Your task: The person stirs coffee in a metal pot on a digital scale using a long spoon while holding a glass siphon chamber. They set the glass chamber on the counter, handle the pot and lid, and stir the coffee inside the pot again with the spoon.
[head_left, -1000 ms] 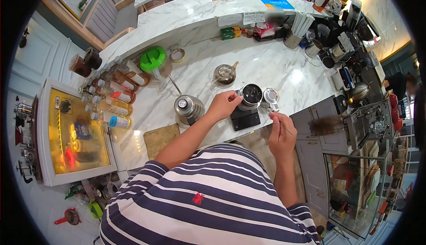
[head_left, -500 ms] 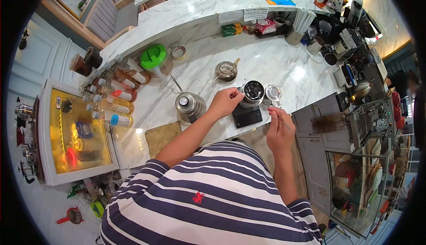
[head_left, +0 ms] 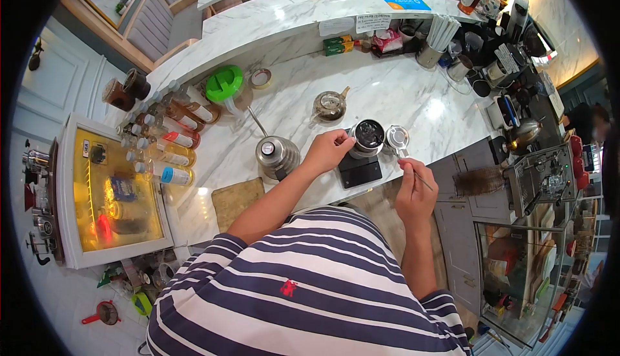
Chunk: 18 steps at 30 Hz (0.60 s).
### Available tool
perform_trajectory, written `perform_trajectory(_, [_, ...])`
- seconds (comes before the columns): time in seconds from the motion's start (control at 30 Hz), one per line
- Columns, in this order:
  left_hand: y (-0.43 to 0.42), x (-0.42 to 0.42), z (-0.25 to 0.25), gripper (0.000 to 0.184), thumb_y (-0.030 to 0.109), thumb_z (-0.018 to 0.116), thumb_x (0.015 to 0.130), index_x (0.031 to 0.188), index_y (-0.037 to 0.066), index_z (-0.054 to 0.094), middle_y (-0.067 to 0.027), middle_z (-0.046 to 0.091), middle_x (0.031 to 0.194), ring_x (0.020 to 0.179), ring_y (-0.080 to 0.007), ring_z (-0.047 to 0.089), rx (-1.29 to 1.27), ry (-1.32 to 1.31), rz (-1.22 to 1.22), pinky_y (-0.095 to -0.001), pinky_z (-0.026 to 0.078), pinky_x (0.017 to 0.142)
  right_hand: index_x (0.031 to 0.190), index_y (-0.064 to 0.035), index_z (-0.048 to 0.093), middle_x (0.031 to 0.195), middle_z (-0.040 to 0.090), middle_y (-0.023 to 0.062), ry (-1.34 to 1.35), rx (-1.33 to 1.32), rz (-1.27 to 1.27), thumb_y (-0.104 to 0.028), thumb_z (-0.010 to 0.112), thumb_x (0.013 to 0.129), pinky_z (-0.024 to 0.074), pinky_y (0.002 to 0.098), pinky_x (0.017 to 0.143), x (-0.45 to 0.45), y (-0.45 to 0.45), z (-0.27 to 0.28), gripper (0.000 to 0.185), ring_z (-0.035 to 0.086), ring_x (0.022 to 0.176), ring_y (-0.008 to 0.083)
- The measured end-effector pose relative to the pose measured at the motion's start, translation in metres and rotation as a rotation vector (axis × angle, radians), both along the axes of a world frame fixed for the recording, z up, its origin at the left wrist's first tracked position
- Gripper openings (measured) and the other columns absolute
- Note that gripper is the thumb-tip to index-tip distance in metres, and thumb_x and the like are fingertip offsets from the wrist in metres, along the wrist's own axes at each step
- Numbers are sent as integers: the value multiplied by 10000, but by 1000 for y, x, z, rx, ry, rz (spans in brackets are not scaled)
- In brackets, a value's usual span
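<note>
A metal cup (head_left: 369, 136) with dark contents stands on a black scale (head_left: 360, 173) near the counter's front edge. My left hand (head_left: 329, 149) pinches the left side of its rim or handle. A thin metal utensil (head_left: 423, 180) is held in the closed fingers of my right hand (head_left: 414, 191), to the right of the scale. Just right of the cup is a small metal strainer-like item (head_left: 397, 138). Behind the cup sits a glass teapot (head_left: 330, 106). To the left stands a steel gooseneck kettle (head_left: 276, 154).
Several bottles (head_left: 169, 156) and a green-lidded pitcher (head_left: 224, 83) line the left side. A brown cloth (head_left: 237, 204) lies at the front left, a tape roll (head_left: 261, 78) farther back. Straws (head_left: 443, 31) stand at the back right. At far right is a person (head_left: 593, 120).
My right hand dipped left with the utensil blurred, then shifted slightly right, where the utensil now shows. My left hand has stayed at the cup.
</note>
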<state>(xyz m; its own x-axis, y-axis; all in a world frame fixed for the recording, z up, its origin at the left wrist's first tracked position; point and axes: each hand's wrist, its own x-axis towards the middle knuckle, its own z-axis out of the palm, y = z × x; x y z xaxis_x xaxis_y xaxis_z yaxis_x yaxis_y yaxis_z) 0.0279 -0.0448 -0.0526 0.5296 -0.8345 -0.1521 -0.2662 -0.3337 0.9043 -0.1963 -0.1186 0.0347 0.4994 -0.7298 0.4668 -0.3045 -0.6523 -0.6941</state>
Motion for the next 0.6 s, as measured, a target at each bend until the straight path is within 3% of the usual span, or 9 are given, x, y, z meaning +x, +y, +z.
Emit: perform_trajectory(0.6, [0,1,0,331,323,679,989,876,12,663,-26,638,729,682,-105,552,-35,-4,-8,-312,464,650,982,-27,735,946,740,116,-19,-21,45,-37,637,964,513,392,820,9,7,-2,100,674,890,305])
